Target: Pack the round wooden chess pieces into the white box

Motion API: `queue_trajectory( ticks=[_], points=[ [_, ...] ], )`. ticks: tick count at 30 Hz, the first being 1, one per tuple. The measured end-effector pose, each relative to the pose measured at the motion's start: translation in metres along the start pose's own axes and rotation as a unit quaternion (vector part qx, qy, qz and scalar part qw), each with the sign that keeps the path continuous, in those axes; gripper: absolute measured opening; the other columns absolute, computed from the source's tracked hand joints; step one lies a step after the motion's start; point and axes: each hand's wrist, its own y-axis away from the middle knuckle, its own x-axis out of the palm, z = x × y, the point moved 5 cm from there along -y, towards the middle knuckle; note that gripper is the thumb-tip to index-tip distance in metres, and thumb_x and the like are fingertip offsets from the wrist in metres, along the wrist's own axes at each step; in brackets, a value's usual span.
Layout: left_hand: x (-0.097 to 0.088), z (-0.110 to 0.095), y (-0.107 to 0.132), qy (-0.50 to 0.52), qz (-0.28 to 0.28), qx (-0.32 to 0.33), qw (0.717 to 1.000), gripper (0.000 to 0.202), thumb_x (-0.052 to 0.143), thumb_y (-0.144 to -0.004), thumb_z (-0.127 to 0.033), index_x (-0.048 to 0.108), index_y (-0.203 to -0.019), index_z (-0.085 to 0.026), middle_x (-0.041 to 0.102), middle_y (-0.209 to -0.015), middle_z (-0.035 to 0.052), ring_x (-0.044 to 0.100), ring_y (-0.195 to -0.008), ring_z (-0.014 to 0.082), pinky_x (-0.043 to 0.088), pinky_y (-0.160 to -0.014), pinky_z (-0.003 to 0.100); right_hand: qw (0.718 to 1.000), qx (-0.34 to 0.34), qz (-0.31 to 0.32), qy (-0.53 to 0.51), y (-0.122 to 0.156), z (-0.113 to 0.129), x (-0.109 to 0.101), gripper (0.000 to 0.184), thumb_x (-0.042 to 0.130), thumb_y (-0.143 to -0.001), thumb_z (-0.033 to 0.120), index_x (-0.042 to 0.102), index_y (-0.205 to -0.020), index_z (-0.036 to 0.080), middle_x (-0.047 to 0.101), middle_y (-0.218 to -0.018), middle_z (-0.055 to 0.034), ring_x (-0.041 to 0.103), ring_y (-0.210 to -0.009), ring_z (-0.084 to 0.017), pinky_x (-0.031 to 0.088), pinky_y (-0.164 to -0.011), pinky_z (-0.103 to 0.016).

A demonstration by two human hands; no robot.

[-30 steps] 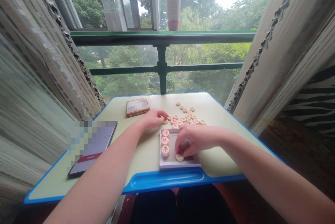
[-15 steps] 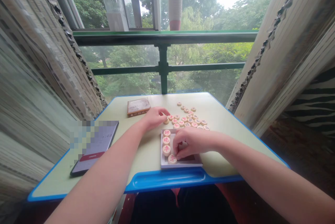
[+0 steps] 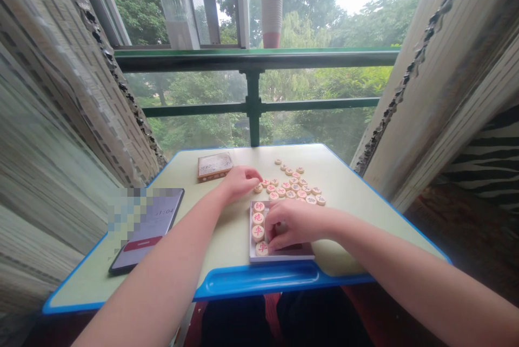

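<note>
A shallow white box tray [image 3: 251, 257] sits near the table's front edge. Down its left side runs a column of round wooden Chinese chess pieces with red characters. My right hand [image 3: 298, 222] reaches over the tray, thumb and finger closed on the bottom piece [image 3: 263, 248] in the front left corner. The hand covers much of the tray's inside. Beyond the tray, my left hand [image 3: 241, 180] is curled with its fingertips on a chess piece [image 3: 258, 188] at the left edge of a loose spread of pieces [image 3: 291, 194]. These lie flat on the table.
A patterned box lid [image 3: 214, 164] lies at the table's back left. Left of my left forearm is a phone [image 3: 148, 228]. The pale folding table [image 3: 344, 174] has a blue rim and a blue front trough [image 3: 261, 278]. Curtains, a green railing [image 3: 253, 59] and windows surround it.
My right hand has slid the bottom red piece left and slightly toward me, into line under the others in the column. My left hand has stayed in place.
</note>
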Motion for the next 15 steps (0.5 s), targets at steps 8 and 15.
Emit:
queue_trajectory(
  ticks=[8, 15],
  points=[
    [0.0012, 0.0007, 0.0001, 0.001, 0.004, 0.005, 1.000, 0.025, 0.047, -0.061, -0.020, 0.069, -0.072, -0.015, 0.067, -0.069, 0.0010, 0.058, -0.068, 0.0148, 0.042, -0.062, 0.022, 1.000, -0.007, -0.015, 0.021, -0.0022, 0.0043, 0.0019, 0.014, 0.067, -0.072, 0.028, 0.063, -0.068, 0.016, 0.059, -0.067, -0.0009, 0.051, -0.070, -0.013, 0.038, -0.062, -0.022],
    [0.0004, 0.0003, 0.0005, -0.013, 0.004, 0.000, 1.000, 0.026, 0.047, -0.060, -0.021, 0.070, -0.071, -0.015, 0.065, -0.065, 0.0014, 0.056, -0.064, 0.0145, 0.041, -0.059, 0.023, 0.999, -0.007, -0.029, 0.039, -0.0029, 0.0041, 0.0046, 0.014, 0.066, -0.072, 0.028, 0.063, -0.068, 0.016, 0.059, -0.067, -0.0015, 0.050, -0.069, -0.013, 0.038, -0.062, -0.023]
  ],
)
